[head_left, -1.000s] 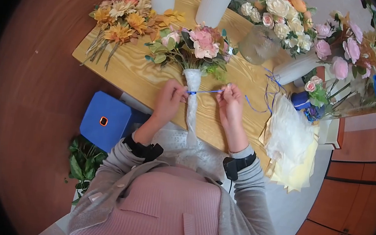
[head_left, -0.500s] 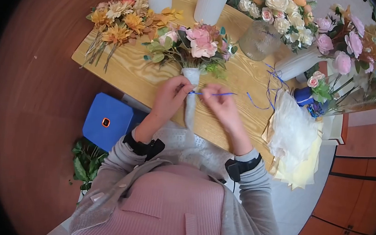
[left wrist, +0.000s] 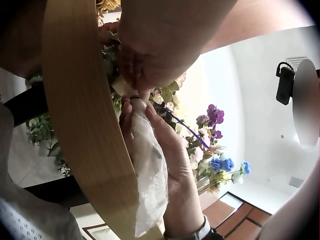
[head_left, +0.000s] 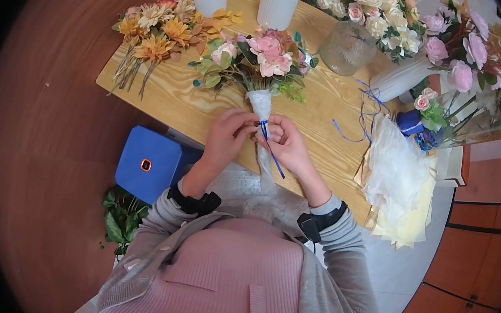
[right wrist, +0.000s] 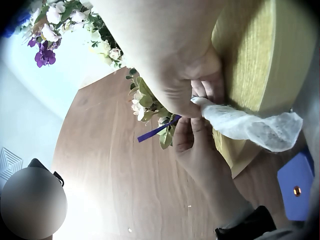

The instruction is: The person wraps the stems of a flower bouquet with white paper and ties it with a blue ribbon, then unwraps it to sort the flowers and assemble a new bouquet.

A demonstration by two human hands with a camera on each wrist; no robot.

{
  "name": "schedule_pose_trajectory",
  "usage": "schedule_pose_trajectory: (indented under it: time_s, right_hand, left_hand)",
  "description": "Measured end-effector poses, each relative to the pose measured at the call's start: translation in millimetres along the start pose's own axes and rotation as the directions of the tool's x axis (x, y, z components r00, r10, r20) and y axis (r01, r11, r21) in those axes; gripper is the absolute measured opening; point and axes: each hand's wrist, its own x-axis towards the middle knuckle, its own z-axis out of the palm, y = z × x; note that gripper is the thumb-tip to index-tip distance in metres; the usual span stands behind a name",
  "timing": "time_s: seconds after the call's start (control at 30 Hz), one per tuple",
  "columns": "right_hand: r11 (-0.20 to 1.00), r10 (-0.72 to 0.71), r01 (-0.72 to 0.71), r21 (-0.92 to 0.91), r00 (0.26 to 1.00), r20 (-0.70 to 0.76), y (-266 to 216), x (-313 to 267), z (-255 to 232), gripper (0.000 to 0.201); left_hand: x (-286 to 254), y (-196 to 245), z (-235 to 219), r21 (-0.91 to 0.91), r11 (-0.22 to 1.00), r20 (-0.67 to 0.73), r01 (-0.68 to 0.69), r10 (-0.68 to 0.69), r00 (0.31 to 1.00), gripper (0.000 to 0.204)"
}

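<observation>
A bouquet of pink flowers point(head_left: 270, 56) lies on the table, its stems bound in a white wrap point(head_left: 260, 103) with a loose end past the table edge. Blue ribbon point(head_left: 271, 147) circles the wrap, one tail slanting down to the right. My left hand point(head_left: 226, 135) pinches the ribbon at the wrap with thumb and fingertips. From the other side, my right hand point(head_left: 289, 146) holds the wrapped stems point(left wrist: 149, 165), fingers curled behind them. Both hands' fingertips meet close to the ribbon band, partly hidden by the hands in the wrist views.
Yellow and orange flowers point(head_left: 155, 45) lie at the table's left; white vases point(head_left: 279, 2) stand at the back. On the right are a glass vase point(head_left: 346, 50), a blue ribbon spool point(head_left: 409, 122) and white wrapping sheets point(head_left: 397, 170). A blue box point(head_left: 154, 165) stands below the left edge.
My right hand has moved left from the stretched ribbon end to the wrapped stems. The ribbon tail, pulled out rightward before, now hangs down across the wrap. My left hand stays at the band.
</observation>
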Motion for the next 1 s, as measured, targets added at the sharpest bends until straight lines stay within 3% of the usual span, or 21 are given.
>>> schedule_pose_trajectory:
  time_s: [0.07,0.33,0.57,0.6,0.63,0.83,0.97,1.0]
  right_hand:
    - [1.0,-0.012,0.012,0.006,1.0,-0.001,-0.7,-0.3,0.1,0.042]
    - [0.998,-0.07,0.07,-0.006,0.997,0.009,3.7,-0.5,0.1,0.033]
    - [0.997,-0.077,0.077,-0.015,0.997,0.001,2.7,-1.2,0.3,0.03]
    - [0.997,-0.075,0.075,-0.01,0.997,0.006,2.6,-1.3,0.1,0.029]
    - [0.997,-0.074,0.074,-0.005,0.997,0.011,2.6,-1.3,-0.2,0.029]
    - [0.996,-0.087,0.087,0.016,0.996,0.003,3.4,-0.4,0.2,0.028]
    - [0.997,-0.072,0.072,0.001,0.997,0.007,3.6,0.2,-0.9,0.028]
    - [0.997,-0.074,0.074,-0.004,0.997,0.006,5.7,0.9,-2.0,0.027]
  left_hand:
    - [1.2,1.7,1.1,-0.018,1.0,-0.01,0.024,-0.024,1.0,0.016]
    - [5.6,-3.0,1.7,0.19,0.969,0.009,-0.16,0.162,0.987,0.012]
    - [4.4,1.6,2.9,0.263,0.958,0.052,-0.115,0.105,0.993,0.012]
    - [2.8,0.8,5.9,0.037,0.996,0.01,0.081,-0.081,0.997,0.011]
    - [1.6,-1.2,8.5,-0.195,0.944,0.013,0.267,-0.269,0.963,0.011]
    - [-0.6,-21.0,15.1,-0.386,0.876,-0.022,0.29,-0.323,0.946,0.013]
    - [-3.7,-21.0,11.0,-0.193,0.951,-0.035,0.243,-0.255,0.966,0.012]
    - [-4.5,-17.4,9.4,-0.007,0.988,-0.06,0.153,-0.153,0.986,0.012]
